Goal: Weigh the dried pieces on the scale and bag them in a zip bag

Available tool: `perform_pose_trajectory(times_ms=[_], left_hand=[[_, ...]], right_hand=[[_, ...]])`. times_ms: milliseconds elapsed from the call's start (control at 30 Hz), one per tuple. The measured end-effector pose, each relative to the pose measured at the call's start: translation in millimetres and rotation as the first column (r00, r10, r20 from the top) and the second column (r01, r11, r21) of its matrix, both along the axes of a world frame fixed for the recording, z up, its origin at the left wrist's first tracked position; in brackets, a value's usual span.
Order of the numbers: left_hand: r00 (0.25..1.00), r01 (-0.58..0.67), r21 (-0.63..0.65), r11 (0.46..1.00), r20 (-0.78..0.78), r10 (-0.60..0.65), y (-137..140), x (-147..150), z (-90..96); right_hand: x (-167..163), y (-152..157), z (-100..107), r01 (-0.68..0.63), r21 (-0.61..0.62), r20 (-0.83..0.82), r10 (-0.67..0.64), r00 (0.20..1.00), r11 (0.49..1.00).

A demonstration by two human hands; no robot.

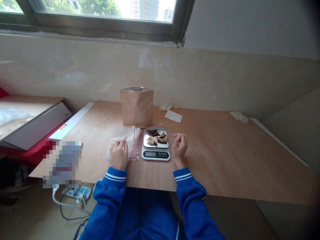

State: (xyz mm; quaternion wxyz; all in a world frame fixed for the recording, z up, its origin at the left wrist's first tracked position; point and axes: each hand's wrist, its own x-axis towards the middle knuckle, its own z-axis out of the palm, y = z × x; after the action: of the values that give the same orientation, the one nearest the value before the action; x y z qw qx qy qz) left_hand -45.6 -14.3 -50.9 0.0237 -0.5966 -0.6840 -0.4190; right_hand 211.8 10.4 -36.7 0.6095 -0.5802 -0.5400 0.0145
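A white kitchen scale (155,156) with a small display sits between my hands. On its metal plate lie several dried, brown, curled pieces (157,137), dark on some sides and pale on others. My left hand (119,155) rests on clear zip bags (135,146) with red seal strips, its fingers loosely curled and closed, gripping nothing that I can see. Right of the scale, apart from it, my right hand (180,148) lies on the table, curled into a loose fist with nothing showing in it. Behind the scale stands a brown kraft paper pouch (137,108), its silvery mouth open.
A white card (173,116) and crumpled whitish scraps (165,107) lie near the wall on the wooden table (225,156). A blurred-out flat object (65,163) is at the left edge. Below it are a power strip (80,192) and cables.
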Motion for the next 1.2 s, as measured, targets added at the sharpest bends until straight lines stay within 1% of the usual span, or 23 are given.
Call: perform_pose_trajectory(times_ms=[67,100,167,200,267,367,400,467,533,567,600,667,700,733,767,833,867,900,933,967,1033,1133,1200], left_hand=[[0.995,0.048,0.088,0.995,0.084,-0.055,-1,6,15.9],[0.987,0.083,0.124,0.989,0.125,-0.099,-3,11,24.1],[0.965,0.158,0.183,0.970,0.178,-0.191,-6,24,39.1],[0.952,0.194,0.206,0.959,0.196,-0.234,-8,32,45.6],[0.919,0.272,0.234,0.933,0.223,-0.324,-13,48,55.8],[0.874,0.314,0.264,0.912,0.294,-0.387,-18,68,66.0],[0.862,0.306,0.273,0.912,0.327,-0.388,-19,71,68.8],[0.832,0.242,0.284,0.928,0.432,-0.349,-20,73,74.4],[0.770,0.144,0.260,0.955,0.577,-0.273,-18,69,80.0],[0.728,0.102,0.238,0.966,0.644,-0.236,-17,65,82.2],[0.689,0.079,0.214,0.974,0.695,-0.209,-15,61,83.9],[0.643,0.069,0.178,0.982,0.745,-0.180,-11,54,84.8],[0.634,0.065,0.166,0.984,0.755,-0.169,-9,51,84.0],[0.629,0.057,0.153,0.987,0.761,-0.155,-7,48,82.5],[0.629,0.051,0.138,0.989,0.765,-0.139,-6,46,80.6],[0.633,0.051,0.108,0.993,0.766,-0.116,-2,42,76.3],[0.634,0.058,0.094,0.994,0.765,-0.110,0,41,74.1],[0.636,0.067,0.080,0.995,0.764,-0.104,2,40,72.1],[0.637,0.073,0.065,0.995,0.765,-0.097,3,39,70.2],[0.638,0.074,0.051,0.996,0.766,-0.087,5,39,68.4],[0.639,0.066,0.033,0.997,0.766,-0.068,7,40,65.0],[0.637,0.056,0.029,0.998,0.769,-0.058,8,42,60.1],[0.636,0.057,0.019,0.998,0.770,-0.051,7,43,57.9]], right_hand=[[-14,-10,17,-0.114,0.010,0.022,0.114,0.993,0.993],[-23,-16,27,-0.203,-0.021,0.025,0.204,0.979,0.979],[-43,-26,44,-0.397,-0.143,0.011,0.402,0.916,0.907],[-54,-30,52,-0.465,-0.198,-0.011,0.472,0.882,0.863],[-72,-34,61,-0.565,-0.253,-0.098,0.560,0.823,0.785],[-83,-31,63,-0.666,-0.237,-0.267,0.612,0.745,0.708],[-81,-29,61,-0.685,-0.221,-0.332,0.607,0.722,0.694],[-71,-23,57,-0.683,-0.195,-0.480,0.539,0.692,0.704],[-54,-19,55,-0.661,-0.215,-0.580,0.451,0.679,0.719],[-46,-19,54,-0.667,-0.247,-0.589,0.438,0.680,0.703],[-38,-20,54,-0.686,-0.291,-0.566,0.457,0.686,0.667],[-28,-24,55,-0.726,-0.399,-0.460,0.563,0.687,0.560],[-24,-26,54,-0.724,-0.440,-0.399,0.607,0.688,0.531],[-23,-27,53,-0.704,-0.457,-0.342,0.623,0.703,0.543],[-22,-27,51,-0.666,-0.448,-0.289,0.607,0.740,0.597],[-22,-24,43,-0.528,-0.365,-0.180,0.498,0.848,0.767],[-22,-22,38,-0.440,-0.314,-0.115,0.426,0.897,0.841],[-22,-19,32,-0.364,-0.274,-0.041,0.367,0.929,0.890],[-22,-16,25,-0.316,-0.252,0.037,0.335,0.941,0.915],[-22,-14,19,-0.294,-0.248,0.111,0.329,0.938,0.923],[-21,-11,7,-0.288,-0.275,0.219,0.351,0.910,0.917],[-19,-10,-5,-0.281,-0.307,0.298,0.372,0.879,0.909],[-17,-9,-8,-0.264,-0.309,0.325,0.363,0.873,0.913]])
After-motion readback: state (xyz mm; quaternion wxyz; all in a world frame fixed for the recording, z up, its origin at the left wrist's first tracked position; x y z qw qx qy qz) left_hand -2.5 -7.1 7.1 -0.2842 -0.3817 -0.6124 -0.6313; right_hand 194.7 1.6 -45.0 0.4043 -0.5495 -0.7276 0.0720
